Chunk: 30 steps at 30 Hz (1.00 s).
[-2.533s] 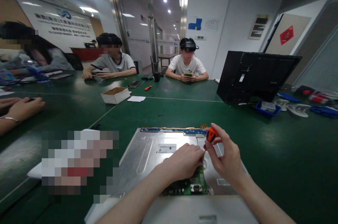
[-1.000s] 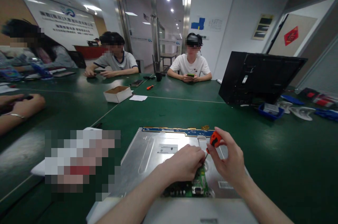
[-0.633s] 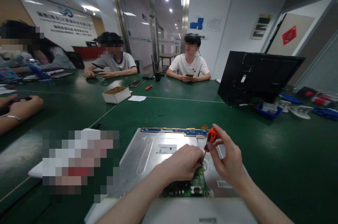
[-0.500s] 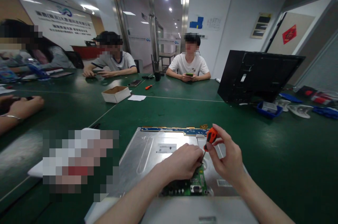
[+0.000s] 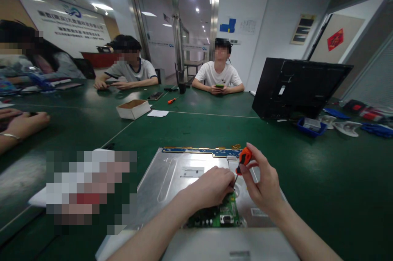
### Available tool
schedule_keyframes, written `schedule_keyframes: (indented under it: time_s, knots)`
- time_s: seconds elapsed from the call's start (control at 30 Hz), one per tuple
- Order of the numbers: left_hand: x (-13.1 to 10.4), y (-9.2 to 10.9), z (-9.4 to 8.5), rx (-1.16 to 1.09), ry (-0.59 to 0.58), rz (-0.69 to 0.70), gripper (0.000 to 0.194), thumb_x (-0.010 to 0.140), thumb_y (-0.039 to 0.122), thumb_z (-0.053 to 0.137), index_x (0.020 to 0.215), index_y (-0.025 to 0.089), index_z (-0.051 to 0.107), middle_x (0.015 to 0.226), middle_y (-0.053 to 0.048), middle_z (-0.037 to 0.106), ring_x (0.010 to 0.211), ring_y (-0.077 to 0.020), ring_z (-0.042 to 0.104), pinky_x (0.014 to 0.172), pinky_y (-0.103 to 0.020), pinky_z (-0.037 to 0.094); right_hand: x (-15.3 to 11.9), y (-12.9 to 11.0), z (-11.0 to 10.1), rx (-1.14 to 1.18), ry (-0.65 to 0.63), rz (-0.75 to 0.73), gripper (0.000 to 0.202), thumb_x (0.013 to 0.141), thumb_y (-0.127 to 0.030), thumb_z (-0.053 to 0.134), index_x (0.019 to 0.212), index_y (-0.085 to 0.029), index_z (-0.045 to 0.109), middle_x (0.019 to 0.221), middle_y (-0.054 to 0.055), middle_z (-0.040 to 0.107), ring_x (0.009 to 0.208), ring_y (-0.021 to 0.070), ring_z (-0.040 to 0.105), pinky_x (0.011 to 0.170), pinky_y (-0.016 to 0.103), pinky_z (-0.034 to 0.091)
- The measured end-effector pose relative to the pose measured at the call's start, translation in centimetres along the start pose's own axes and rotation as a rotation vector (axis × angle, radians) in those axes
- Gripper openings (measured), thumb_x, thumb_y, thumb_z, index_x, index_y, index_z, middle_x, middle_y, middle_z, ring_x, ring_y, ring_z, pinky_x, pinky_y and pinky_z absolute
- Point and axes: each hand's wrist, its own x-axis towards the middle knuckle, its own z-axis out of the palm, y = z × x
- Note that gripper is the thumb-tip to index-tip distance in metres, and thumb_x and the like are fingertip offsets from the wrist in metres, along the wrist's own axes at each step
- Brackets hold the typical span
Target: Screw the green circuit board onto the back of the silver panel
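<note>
The right hand [image 5: 265,183] holds an orange and black screwdriver [image 5: 245,158] over a flat metal panel [image 5: 175,175].
Its thumb and fingers are closed on the handle, and the thin shaft [image 5: 236,181] slants down to the left hand [image 5: 216,187]. The left hand has its fingers curled in beside the shaft, above a green board [image 5: 227,214]; its fingertips are hidden, so I cannot tell what it has hold of. The board lies on the panel, and a blue strip [image 5: 199,152] runs along the panel's far edge. The panel lies on a green table [image 5: 322,195]. Farther off are a white box [image 5: 133,110] and 1 more orange screwdriver [image 5: 172,100]. A big black screen [image 5: 302,89] stands at the right, near a blue tray [image 5: 311,129]. Across the table, 1 person in a white shirt [image 5: 218,73] holds a small green thing [image 5: 219,86].
</note>
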Motion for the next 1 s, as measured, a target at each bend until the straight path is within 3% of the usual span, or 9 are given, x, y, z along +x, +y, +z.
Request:
schedule_keyframes:
  time_s: [0.23,0.7,1.0]
  knots:
    - [0.05,-0.03,-0.17,0.019,-0.013,0.017,0.003,0.090,0.015,0.063,0.093,0.017,0.062,0.093,-0.007,0.071,0.084,-0.0239,0.065,0.070,-0.032,0.044,0.14,-0.13,-0.09,-0.015,-0.008,0.002,0.052,0.096,-0.019,0.050,0.146,-0.024,0.040,0.098,0.007,0.071,0.064,0.0169,0.067,0.056,0.031,0.059]
    - [-0.37,0.25,-0.82,-0.065,-0.017,0.034,0.017,0.087,0.007,0.064,0.101,0.017,0.062,0.101,-0.008,0.071,0.093,-0.0261,0.066,0.079,-0.033,0.048,0.28,0.21,-0.17,-0.027,-0.032,-0.014,0.051,0.096,-0.021,0.055,0.144,-0.025,0.039,0.088,0.003,0.068,0.061,0.0160,0.064,0.055,0.030,0.056]
    - [0.00,0.17,-0.31,-0.031,-0.004,0.012,0.006,0.089,0.014,0.064,0.094,0.017,0.064,0.094,-0.007,0.071,0.087,-0.0255,0.066,0.073,-0.032,0.045,0.17,0.06,-0.17,-0.013,-0.039,-0.009,0.053,0.097,-0.020,0.051,0.148,-0.023,0.037,0.093,0.007,0.071,0.063,0.0173,0.067,0.056,0.031,0.058]
